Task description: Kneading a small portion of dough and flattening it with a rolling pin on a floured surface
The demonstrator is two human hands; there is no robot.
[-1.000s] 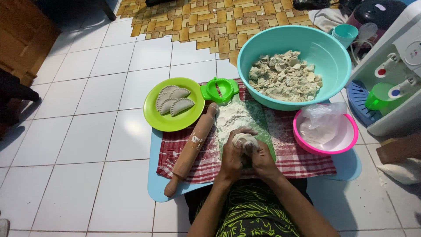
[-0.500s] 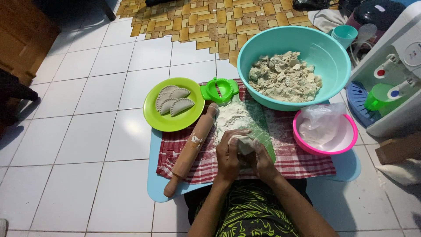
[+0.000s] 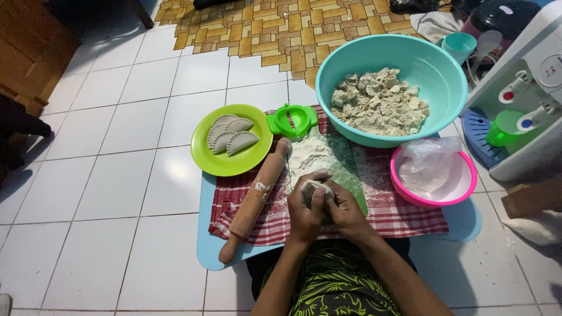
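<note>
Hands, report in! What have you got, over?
Left hand and right hand both cupped around dough ball. Above floured mat. Rolling pin lies beside, untouched.

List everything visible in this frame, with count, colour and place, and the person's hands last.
dough ball: one, pale grey, held between both hands over the floured mat
mat: one, green, floured, on the checked cloth
cloth: one, red and white checked, on a blue board
board: one, light blue, on the tiled floor
rolling pin: one, wooden, lying left of the hands
plate: one, lime green, left of the mat
dumplings: about four, pale, folded, on the plate
press: one, green, beside the plate
big bowl: one, teal, holding pale filling chunks
small bowl: one, pink, holding a clear plastic bag
left hand: closed on the dough ball
right hand: closed on the dough ball
</note>
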